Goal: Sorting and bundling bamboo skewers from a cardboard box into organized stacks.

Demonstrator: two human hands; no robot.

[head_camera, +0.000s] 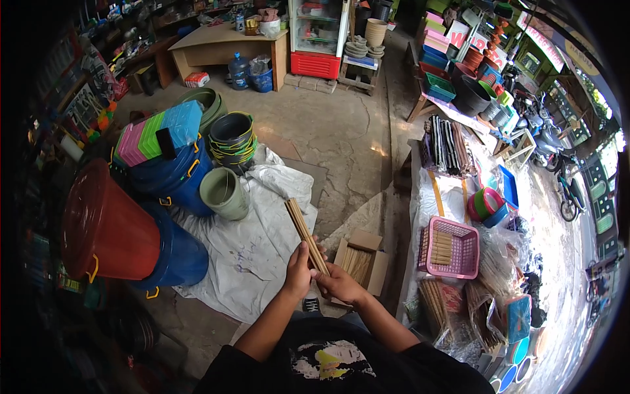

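Observation:
A small bundle of thin wooden sticks (298, 216) is held in front of my body, tilted up and to the left. My left hand (299, 270) wraps around its middle. Lower down, my right hand (343, 282) grips the bottom end. Just beyond my right hand, an open cardboard box (376, 273) on the floor holds many more loose sticks (355, 260). To the right, a pink plastic basket (465, 246) contains a row of similar sticks (441, 247).
A white sheet (261, 261) covers the floor before me. On the left stand a red bin (118, 226), blue bins (184, 251) and a grey-green bucket (224, 197). Wrapped bundles of sticks (435, 305) lie on the right-hand stand. Farther off are a desk (221, 39) and a display fridge (317, 34).

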